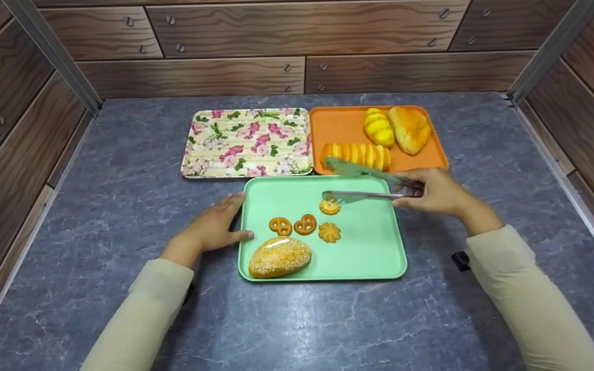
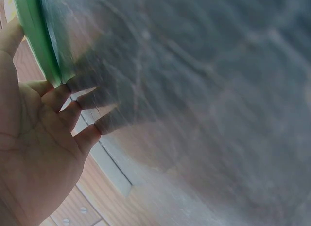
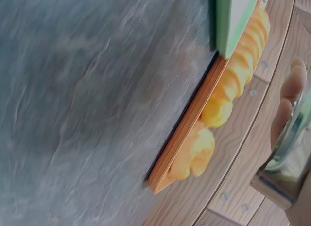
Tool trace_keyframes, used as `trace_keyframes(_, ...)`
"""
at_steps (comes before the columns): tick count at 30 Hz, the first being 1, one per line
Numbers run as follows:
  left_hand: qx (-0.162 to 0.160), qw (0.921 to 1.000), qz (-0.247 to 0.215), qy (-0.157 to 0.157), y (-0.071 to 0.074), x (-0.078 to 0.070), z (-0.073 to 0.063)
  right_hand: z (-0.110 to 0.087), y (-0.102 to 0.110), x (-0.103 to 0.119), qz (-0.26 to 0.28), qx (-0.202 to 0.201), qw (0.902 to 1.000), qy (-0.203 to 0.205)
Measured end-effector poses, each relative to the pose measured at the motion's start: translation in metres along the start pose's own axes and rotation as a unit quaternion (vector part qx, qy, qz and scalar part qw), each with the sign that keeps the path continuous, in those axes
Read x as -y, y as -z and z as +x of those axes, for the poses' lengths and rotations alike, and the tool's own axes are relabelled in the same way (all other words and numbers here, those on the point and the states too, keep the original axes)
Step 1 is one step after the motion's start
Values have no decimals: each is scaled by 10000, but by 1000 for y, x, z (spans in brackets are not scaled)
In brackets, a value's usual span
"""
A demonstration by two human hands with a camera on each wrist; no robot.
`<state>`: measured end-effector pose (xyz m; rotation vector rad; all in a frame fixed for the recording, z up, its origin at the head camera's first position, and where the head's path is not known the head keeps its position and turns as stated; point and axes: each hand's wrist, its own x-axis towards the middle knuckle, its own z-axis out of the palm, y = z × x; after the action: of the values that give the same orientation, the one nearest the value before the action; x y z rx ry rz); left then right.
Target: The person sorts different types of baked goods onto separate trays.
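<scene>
A green tray (image 1: 361,255) lies at the centre in the head view. My left hand (image 1: 212,226) rests at its left edge, fingers extended along the outside and thumb at the rim. My right hand (image 1: 439,193) grips metal tongs (image 1: 372,195) with their arms spread apart. The tongs' lower tip overlaps a round cookie (image 1: 330,208) with a pale centre; the upper tip overlaps a sliced loaf (image 1: 356,152) on the orange tray. Also on the green tray are a flower-shaped cookie (image 1: 329,233), two pretzels (image 1: 305,224) and a seeded bread roll (image 1: 280,257).
Behind the green tray, the orange tray (image 1: 335,123) also bears a yellow croissant-like roll (image 1: 379,127) and a golden bun (image 1: 409,130). To its left lies a floral tray (image 1: 248,141). Wood-patterned walls (image 1: 235,31) border the grey marbled table (image 1: 121,154).
</scene>
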<state>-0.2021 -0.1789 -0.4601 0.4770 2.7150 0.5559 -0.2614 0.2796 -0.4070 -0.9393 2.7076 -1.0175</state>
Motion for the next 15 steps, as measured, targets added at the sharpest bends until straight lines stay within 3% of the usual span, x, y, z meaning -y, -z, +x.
trace_keyframes(8, -4, 10000, -26, -20, 0, -1, 0, 2, -15, 18, 445, 809, 9954, 266)
trace_keyframes(15, -4, 10000, -29, -21, -1, -1, 1, 5, -25, 33, 299, 1201, 9917, 343)
